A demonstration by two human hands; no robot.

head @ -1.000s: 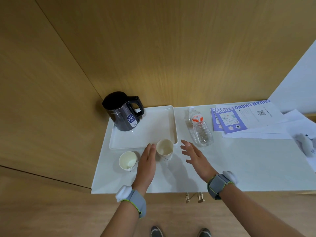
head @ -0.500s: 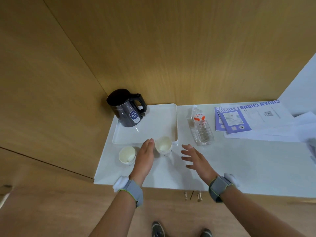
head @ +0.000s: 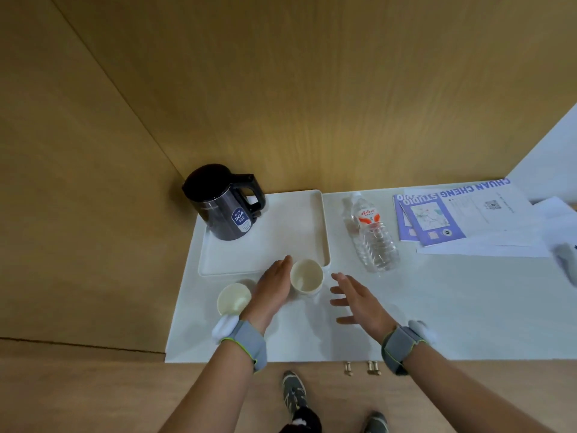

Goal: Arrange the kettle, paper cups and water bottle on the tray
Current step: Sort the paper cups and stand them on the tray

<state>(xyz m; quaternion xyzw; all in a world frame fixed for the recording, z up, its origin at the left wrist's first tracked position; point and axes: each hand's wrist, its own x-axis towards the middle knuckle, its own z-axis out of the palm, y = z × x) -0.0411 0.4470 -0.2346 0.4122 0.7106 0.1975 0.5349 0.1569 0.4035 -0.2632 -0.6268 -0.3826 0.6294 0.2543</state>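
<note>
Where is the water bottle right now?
Head view: the water bottle is on the white counter, right of the tray, left of the purple brochures.

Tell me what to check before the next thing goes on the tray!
1. Kettle on the tray: ok, far left corner.
2. Bare room on the tray: ok.
3. Cups on the tray: not ok; left cup and right cup stand on the table.
4. Left hand gripping a cup: not ok; fingers straight, between the cups.
5. Right hand free: ok, open, empty.
6. Bottle on the tray: not ok, on the table beside it.
</note>
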